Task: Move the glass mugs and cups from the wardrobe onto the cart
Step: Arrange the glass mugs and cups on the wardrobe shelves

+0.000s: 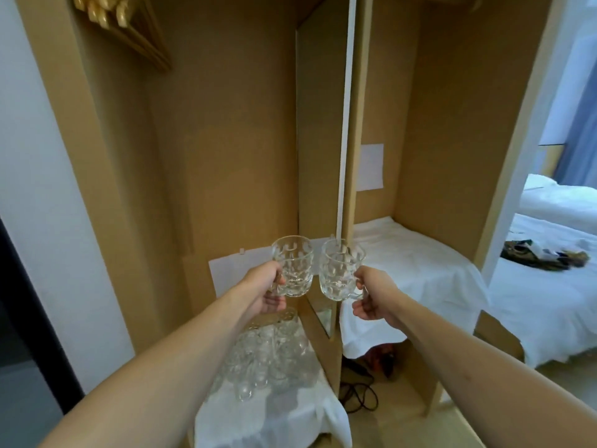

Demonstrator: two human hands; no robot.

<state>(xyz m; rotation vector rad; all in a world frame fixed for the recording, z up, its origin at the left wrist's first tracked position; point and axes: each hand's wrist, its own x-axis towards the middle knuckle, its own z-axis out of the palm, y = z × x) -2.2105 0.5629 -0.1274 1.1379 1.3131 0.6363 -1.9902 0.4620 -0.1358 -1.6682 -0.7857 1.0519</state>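
Observation:
Both arms reach forward into a brown wardrobe point(226, 124). My left hand point(266, 291) grips the handle of a dimpled glass mug point(294, 265), held upright in the air. My right hand point(371, 294) grips the handle of a second dimpled glass mug point(339, 273), also upright, almost touching the first. Below them, several more glass mugs and cups point(268, 350) stand crowded on a white cloth point(274, 412) on the left compartment's low shelf. No cart is in view.
A vertical divider point(323, 189) splits the wardrobe. The right compartment has a shelf under a white cloth point(413, 270), with cables point(358, 389) on the floor beneath. Wooden hangers point(106, 11) hang at top left. A white bed point(549, 286) lies to the right.

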